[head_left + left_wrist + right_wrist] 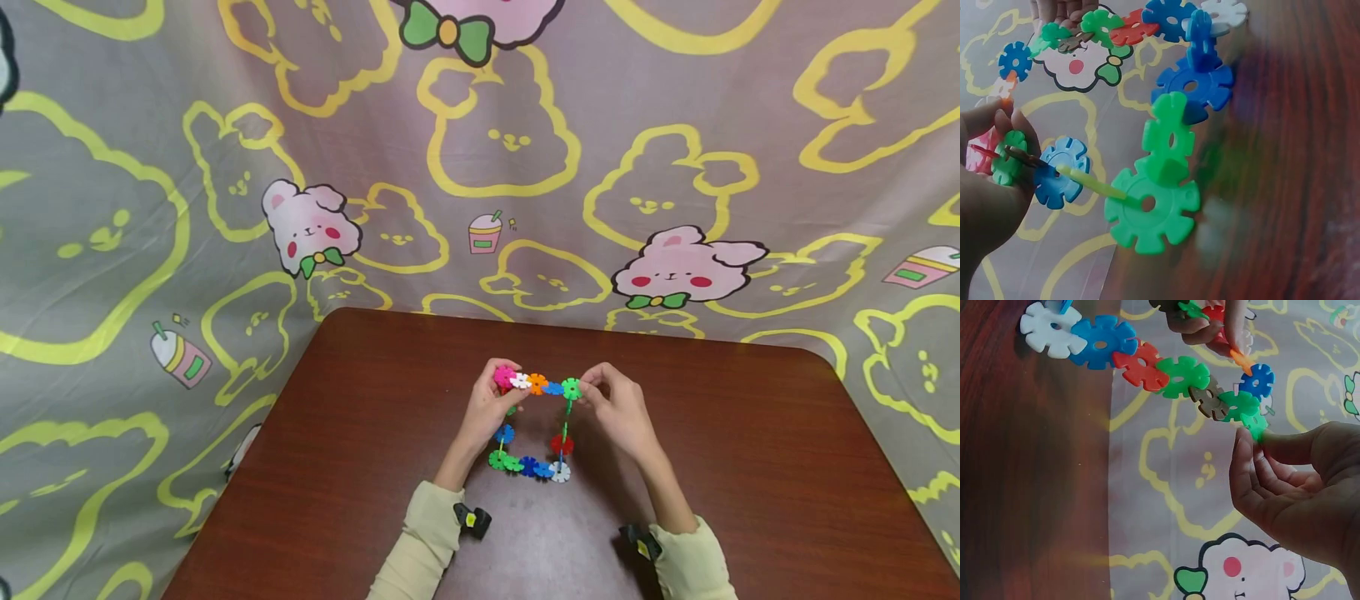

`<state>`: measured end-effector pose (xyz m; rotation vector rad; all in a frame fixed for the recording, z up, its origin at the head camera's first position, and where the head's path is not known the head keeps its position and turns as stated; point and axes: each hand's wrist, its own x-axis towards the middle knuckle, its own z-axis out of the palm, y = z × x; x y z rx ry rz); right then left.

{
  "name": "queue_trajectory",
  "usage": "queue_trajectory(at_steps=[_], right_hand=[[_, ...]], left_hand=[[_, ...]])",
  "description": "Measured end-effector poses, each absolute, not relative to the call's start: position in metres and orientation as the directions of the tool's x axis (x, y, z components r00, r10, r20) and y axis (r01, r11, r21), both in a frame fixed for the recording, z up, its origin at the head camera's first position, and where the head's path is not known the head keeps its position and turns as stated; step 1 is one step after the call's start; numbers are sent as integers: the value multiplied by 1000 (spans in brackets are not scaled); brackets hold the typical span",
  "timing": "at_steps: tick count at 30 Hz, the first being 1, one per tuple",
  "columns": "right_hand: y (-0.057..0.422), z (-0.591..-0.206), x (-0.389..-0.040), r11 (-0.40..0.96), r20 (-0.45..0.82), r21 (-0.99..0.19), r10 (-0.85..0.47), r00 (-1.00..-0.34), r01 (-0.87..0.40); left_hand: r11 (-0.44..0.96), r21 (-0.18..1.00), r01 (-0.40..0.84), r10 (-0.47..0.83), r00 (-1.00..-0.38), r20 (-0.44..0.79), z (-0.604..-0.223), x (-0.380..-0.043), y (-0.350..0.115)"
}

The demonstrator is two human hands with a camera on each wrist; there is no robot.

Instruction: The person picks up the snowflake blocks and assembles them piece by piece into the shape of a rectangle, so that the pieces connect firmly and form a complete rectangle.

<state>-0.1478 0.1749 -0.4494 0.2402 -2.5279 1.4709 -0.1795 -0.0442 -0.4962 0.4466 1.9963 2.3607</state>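
Observation:
A square frame of slotted plastic snowflake discs [528, 466] is held up over the table in the head view. At its upper left corner, my left hand [480, 410] grips the chain by the pink disc [503, 377] and white disc [521, 381]. My right hand [621, 412] pinches the green disc [572, 388] at the upper right corner between thumb and fingers. An orange disc [537, 383] and a blue disc [553, 388] span between the hands. The lower side ends in a white disc [1052, 329] and a green disc [1152, 212]. My left palm partly hides the left side.
A brown wooden table [360, 433] lies under both hands. Behind and beside it hangs a grey cloth [540, 192] printed with yellow outlines and cartoon rabbits. Each wrist wears a small black camera [472, 520] at the cuff.

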Motion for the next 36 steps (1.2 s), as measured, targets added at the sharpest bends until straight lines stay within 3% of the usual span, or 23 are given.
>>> queue_trajectory(at_steps=[20,36], right_hand=[[171,-445,-143,565,369,-758,-43,-929,-327],[163,-450,-142,596,396,-741,14,-918,-310]], left_hand=[[-206,960,190,169,-959,226,-498,-181,-44],[-147,963,227,181,-951,252,-499,-178,-37]])
